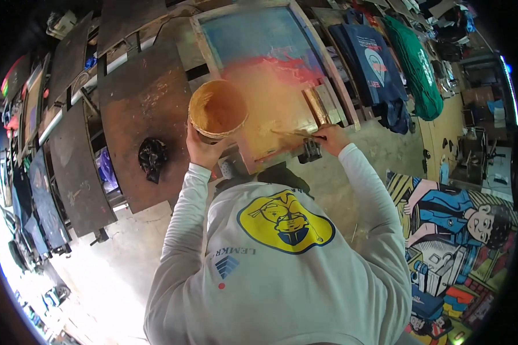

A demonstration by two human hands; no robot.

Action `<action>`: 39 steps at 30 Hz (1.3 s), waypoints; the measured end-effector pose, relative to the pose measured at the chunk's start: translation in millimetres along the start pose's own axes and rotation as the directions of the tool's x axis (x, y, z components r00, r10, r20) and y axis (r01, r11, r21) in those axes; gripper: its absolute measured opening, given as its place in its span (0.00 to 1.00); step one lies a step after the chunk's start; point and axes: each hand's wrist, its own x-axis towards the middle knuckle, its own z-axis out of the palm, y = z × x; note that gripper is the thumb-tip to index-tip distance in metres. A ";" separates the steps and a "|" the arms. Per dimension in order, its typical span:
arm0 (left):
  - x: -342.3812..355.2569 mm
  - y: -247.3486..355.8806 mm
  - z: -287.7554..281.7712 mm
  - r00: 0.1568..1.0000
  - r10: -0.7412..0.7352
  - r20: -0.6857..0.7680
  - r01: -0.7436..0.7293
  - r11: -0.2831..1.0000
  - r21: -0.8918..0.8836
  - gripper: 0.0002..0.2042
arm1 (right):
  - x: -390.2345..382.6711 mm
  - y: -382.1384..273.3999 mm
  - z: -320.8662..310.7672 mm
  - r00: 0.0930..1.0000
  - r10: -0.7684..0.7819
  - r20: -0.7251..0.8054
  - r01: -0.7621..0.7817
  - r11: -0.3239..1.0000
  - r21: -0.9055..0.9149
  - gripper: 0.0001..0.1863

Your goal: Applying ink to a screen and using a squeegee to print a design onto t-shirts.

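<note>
My left hand (202, 148) grips a round tub (218, 106) coated inside with orange-yellow paint, held at the lower left of a framed screen (247, 34) stained blue, pink and pale orange. My right hand (332, 138) is closed on a thin stick or spatula (296, 133), whose far end lies over the pale orange area of the screen. A black clamp-like fitting (309, 150) is just below that hand. A long wooden piece (315, 104) rests along the screen's right side.
Dark worn boards (75, 167) on racks fill the left, with a crumpled black bundle (152, 158) on the nearest. Navy printed fabric bags (368, 63) and green fabric (411, 75) hang at upper right. A cartoon mural (449, 241) is at lower right. Concrete floor (98, 264) shows below.
</note>
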 end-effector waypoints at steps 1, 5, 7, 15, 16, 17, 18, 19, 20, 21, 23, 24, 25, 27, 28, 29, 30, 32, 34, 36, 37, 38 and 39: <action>3.4 -1.4 1.6 1.000 0.004 0.016 -0.004 1.000 0.012 0.46 | -2.5 -1.2 0.9 0.999 0.019 -0.043 -0.018 1.000 0.016 0.09; 10.0 -3.8 11.7 0.999 0.022 0.026 -0.023 1.000 0.016 0.46 | -4.1 -8.0 4.2 0.993 0.055 -0.102 -0.056 0.998 -0.005 0.09; 9.7 -2.9 16.6 1.000 0.018 0.023 -0.018 1.000 0.008 0.46 | -0.3 -11.0 6.0 0.999 -0.001 -0.044 0.001 1.000 0.000 0.09; -11.9 5.7 36.8 0.992 0.008 -0.127 -0.009 1.000 -0.012 0.46 | 21.0 -2.5 1.6 0.979 -0.203 0.011 0.200 0.974 0.105 0.09; -15.7 6.7 41.2 0.990 0.045 -0.135 -0.040 0.999 0.036 0.46 | 24.6 1.2 -0.1 0.982 -0.187 -0.005 0.187 0.978 0.087 0.09; -22.9 7.4 47.4 0.982 0.024 -0.185 -0.020 1.000 0.021 0.45 | 26.4 4.6 -0.5 0.971 -0.237 -0.021 0.237 0.967 0.091 0.09; -28.8 8.3 52.4 0.973 0.010 -0.232 -0.014 1.000 -0.015 0.45 | 29.1 8.9 -1.1 0.954 -0.296 -0.056 0.300 0.948 0.104 0.10; -33.2 9.3 56.0 0.968 0.007 -0.250 -0.002 1.000 0.019 0.45 | 32.6 14.7 -2.4 0.952 -0.303 -0.035 0.305 0.947 0.105 0.10; -38.2 10.2 60.0 0.965 0.034 -0.259 -0.021 0.998 0.053 0.45 | 36.4 21.3 -3.9 0.974 -0.228 -0.011 0.227 0.962 0.155 0.10; -42.2 11.0 63.8 0.962 0.062 -0.264 -0.041 0.995 0.086 0.45 | 38.8 27.2 -4.0 0.990 -0.142 -0.007 0.141 0.969 0.205 0.10; -49.8 13.3 69.9 0.964 0.052 -0.261 -0.039 0.998 0.056 0.46 | 43.5 36.0 -0.7 0.966 -0.257 0.002 0.251 0.948 0.196 0.10; -53.1 14.9 71.9 0.968 0.034 -0.250 -0.032 0.999 0.014 0.47 | 46.2 39.6 1.4 0.937 -0.348 -0.006 0.343 0.921 0.183 0.09; -56.0 16.5 73.3 0.964 0.045 -0.263 -0.040 0.999 0.024 0.47 | 49.5 43.4 2.7 0.931 -0.365 -0.010 0.360 0.914 0.185 0.09; -62.4 20.1 76.2 0.948 0.125 -0.293 -0.060 0.974 0.220 0.48 | 55.6 48.8 7.2 0.935 -0.356 -0.008 0.354 0.926 0.135 0.08; -65.8 21.5 79.0 0.946 0.120 -0.303 -0.049 0.972 0.231 0.48 | 59.2 50.4 9.9 0.928 -0.371 0.009 0.367 0.920 0.136 0.08; -68.7 22.6 82.6 0.938 0.113 -0.327 -0.065 0.986 0.153 0.48 | 61.8 51.0 13.9 0.922 -0.387 0.024 0.382 0.917 0.114 0.07; -73.3 23.9 86.6 0.931 0.091 -0.353 -0.071 0.995 0.068 0.48 | 62.9 51.0 18.3 0.920 -0.392 0.000 0.390 0.917 0.088 0.07; -83.1 26.5 97.1 0.915 0.104 -0.391 -0.082 0.994 0.072 0.48 | 64.5 48.6 28.1 0.876 -0.482 0.009 0.478 0.871 0.112 0.09; -90.5 30.3 104.8 0.898 0.109 -0.427 -0.089 0.994 0.068 0.48 | 69.6 47.8 32.5 0.831 -0.556 -0.027 0.554 0.823 0.125 0.10; -99.2 34.2 112.6 0.874 0.077 -0.481 -0.047 0.996 0.074 0.47 | 74.9 47.0 33.5 0.887 -0.458 -0.054 0.461 0.884 0.074 0.08; -103.7 35.8 116.9 0.867 0.096 -0.488 -0.060 0.994 0.089 0.47 | 76.7 46.3 33.4 0.870 -0.493 -0.013 0.492 0.866 0.089 0.08; -108.1 37.2 121.4 0.856 0.113 -0.505 -0.066 0.992 0.111 0.46 | 77.8 45.7 32.8 0.834 -0.551 0.032 0.547 0.833 0.085 0.08; -111.5 38.3 125.0 0.846 0.147 -0.512 -0.088 0.987 0.138 0.46 | 78.5 45.8 31.2 0.790 -0.609 0.070 0.603 0.792 0.090 0.07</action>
